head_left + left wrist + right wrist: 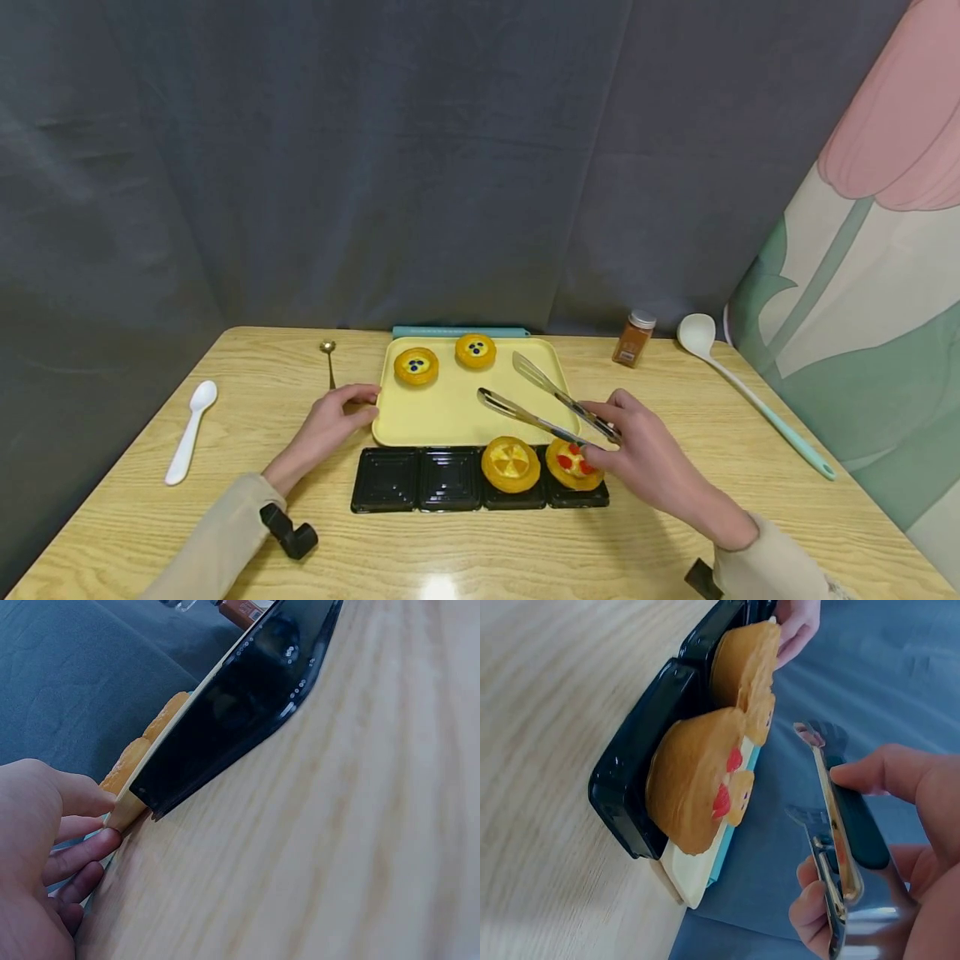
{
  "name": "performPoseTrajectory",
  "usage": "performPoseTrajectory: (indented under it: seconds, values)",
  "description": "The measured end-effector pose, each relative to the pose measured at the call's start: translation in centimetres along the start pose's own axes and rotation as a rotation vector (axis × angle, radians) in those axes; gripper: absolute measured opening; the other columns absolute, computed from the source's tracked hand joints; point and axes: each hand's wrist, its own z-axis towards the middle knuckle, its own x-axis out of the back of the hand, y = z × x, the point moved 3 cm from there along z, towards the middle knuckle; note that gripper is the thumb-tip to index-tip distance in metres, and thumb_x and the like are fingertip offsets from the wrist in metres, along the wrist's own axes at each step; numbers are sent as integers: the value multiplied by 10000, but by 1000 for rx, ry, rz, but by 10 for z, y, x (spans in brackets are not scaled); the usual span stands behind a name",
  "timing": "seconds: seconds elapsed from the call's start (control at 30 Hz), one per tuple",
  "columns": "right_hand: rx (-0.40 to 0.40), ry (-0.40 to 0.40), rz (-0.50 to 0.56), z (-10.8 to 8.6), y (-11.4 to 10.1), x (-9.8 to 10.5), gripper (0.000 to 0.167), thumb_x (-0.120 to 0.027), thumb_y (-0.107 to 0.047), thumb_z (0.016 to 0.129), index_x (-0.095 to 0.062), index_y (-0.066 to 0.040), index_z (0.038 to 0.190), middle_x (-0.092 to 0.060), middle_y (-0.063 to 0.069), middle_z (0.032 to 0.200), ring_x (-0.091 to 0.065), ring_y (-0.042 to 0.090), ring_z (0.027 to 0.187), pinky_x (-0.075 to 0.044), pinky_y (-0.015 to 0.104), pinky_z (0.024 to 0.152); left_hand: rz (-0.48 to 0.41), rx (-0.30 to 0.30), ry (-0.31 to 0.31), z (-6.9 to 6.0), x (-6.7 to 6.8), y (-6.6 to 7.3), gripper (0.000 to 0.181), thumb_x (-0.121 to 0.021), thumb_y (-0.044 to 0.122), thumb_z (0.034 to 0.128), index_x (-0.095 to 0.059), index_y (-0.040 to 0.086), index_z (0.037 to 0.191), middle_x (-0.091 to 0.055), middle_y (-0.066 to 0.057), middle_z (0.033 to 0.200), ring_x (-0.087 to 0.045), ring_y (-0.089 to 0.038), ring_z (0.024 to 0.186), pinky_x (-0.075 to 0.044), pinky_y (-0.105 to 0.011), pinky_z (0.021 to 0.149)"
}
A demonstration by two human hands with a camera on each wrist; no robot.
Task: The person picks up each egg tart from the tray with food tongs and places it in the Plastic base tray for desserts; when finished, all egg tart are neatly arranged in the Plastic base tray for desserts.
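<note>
My left hand (337,417) is at the left edge of a pale yellow tray (450,421), its thumb and fingers pinching the rim (120,814). On the tray's far half sit two blueberry tarts, one left (416,367) and one nearer the middle (476,351). My right hand (648,462) grips metal tongs (859,817) with dark handle pads. The tongs' two arms are spread over the tray, nothing between their tips. In front lies a black compartment tray (450,479). Its third compartment from the left holds a tart with yellow wedges (511,464), the rightmost a strawberry tart (694,780).
A white spoon (192,429) lies at the left, and a small gold spoon (330,360) stands out beyond my left hand. Behind the tray runs a teal strip (461,332). To the right are a brown-filled jar (633,338) and a long ladle with a mint handle (757,398).
</note>
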Motion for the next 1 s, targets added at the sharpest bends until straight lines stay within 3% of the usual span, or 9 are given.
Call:
performPoseTrajectory:
  seconds: [1.0]
  values:
    - [9, -45, -53, 75, 31, -34, 453, -730, -90, 805, -677, 112, 1207, -514, 126, 863, -420, 220, 721, -348, 323, 605, 7, -12, 6, 0, 0, 0, 385, -685, 145, 956, -648, 40, 1324, -673, -87, 1176, -593, -299, 1139, -425, -517, 1008]
